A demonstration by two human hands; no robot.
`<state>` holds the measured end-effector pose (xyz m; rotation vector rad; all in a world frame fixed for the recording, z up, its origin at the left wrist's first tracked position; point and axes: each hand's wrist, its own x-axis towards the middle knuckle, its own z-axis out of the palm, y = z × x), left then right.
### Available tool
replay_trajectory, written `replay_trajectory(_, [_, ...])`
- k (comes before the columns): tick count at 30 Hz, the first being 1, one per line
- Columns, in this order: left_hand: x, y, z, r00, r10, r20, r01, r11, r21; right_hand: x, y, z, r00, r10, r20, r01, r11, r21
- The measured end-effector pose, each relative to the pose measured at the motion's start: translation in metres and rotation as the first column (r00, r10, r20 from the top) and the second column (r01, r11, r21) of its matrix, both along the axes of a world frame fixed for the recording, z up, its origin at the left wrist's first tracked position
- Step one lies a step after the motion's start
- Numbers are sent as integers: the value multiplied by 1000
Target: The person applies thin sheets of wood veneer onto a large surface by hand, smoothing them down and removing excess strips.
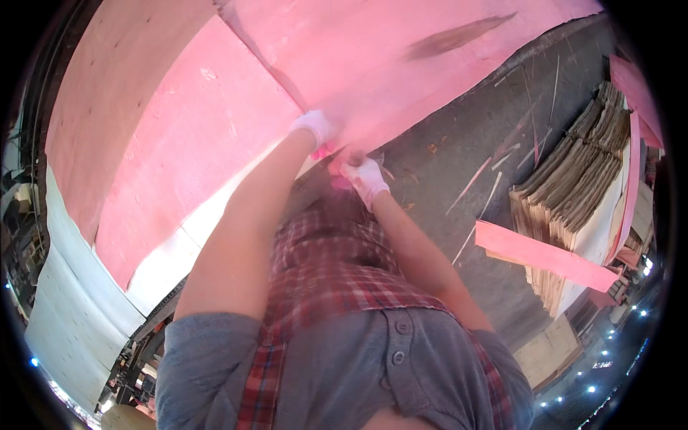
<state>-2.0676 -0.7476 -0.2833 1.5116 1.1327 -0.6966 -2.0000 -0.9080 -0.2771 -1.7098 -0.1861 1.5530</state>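
My left hand point(316, 127), in a white glove with pink-stained fingertips, is at the near edge of a large pink wood veneer sheet point(358, 79). Its fingers curl over that edge, beside a seam with a second pink sheet point(204, 107). Just right of it and nearer to me, my right hand point(365, 178) is closed by the sheet's near corner. Its glove is white too, with pink fingers. What lies inside that fist is blurred and cannot be made out. A plaid apron point(322, 261) hangs below both hands.
Paler sheets point(79, 287) extend at the left. To the right, thin wood strips point(469, 186) litter the grey floor point(444, 158). Beyond stands a stack of brown-edged veneer point(573, 172), with a pink strip point(545, 252) lying against its near side.
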Motion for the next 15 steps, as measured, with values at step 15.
replay_trajectory(15, [-10, -1, -25, 997, 27, 70, -28, 999, 19, 120, -203, -52, 719, 675, 167, -452, 637, -625])
